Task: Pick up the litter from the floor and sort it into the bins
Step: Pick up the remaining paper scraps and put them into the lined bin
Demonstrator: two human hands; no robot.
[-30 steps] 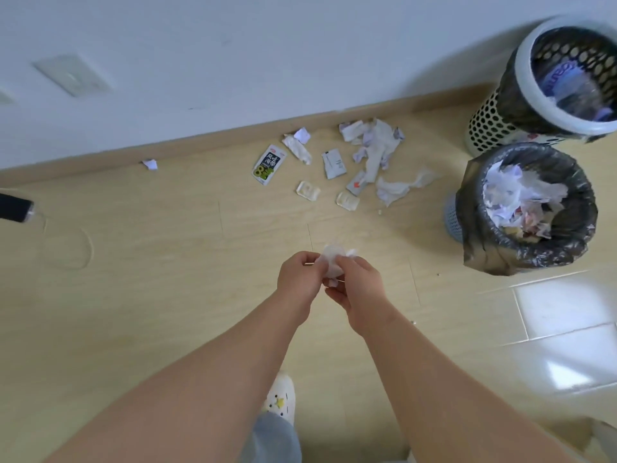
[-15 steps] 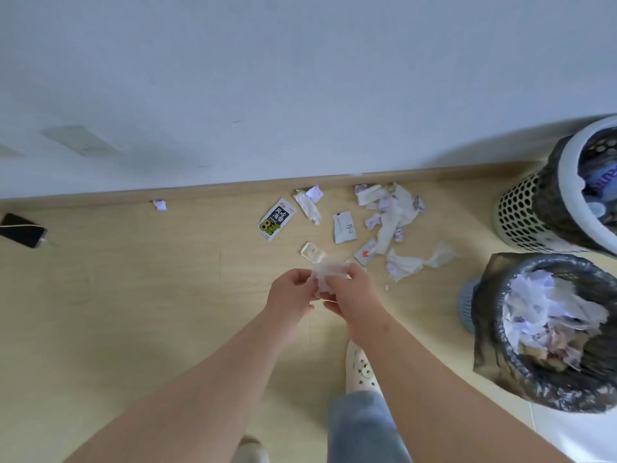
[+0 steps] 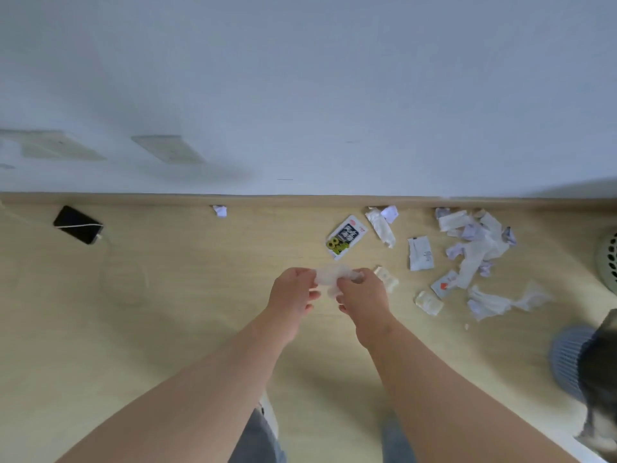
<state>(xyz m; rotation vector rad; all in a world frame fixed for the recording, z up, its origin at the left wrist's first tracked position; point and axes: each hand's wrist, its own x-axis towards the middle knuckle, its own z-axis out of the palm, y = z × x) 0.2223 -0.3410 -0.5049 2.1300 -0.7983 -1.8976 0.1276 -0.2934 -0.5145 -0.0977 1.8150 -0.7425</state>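
Observation:
Both hands are raised over the floor at mid frame. My left hand (image 3: 293, 290) and my right hand (image 3: 360, 294) pinch the two ends of a thin, translucent white wrapper (image 3: 330, 280) between them. Litter lies on the floor to the right: a printed snack packet (image 3: 345, 237), a white sachet (image 3: 420, 253), crumpled tissue strips (image 3: 475, 242), a torn tissue (image 3: 500, 300) and two small clear wrappers (image 3: 429, 302). A small paper scrap (image 3: 220, 211) lies by the skirting. A blue bin with a black liner (image 3: 574, 362) is cut off at the right edge.
A white perforated bin (image 3: 609, 262) shows only its side at the far right edge. A black phone with a white cable (image 3: 78, 224) lies on the floor at the left by the wall. My jeans-clad legs (image 3: 260, 439) are at the bottom.
The view has swung left and tipped up the wall, pushing both bins to the right edge. My hands have pulled slightly apart, stretching the wrapper out between them.

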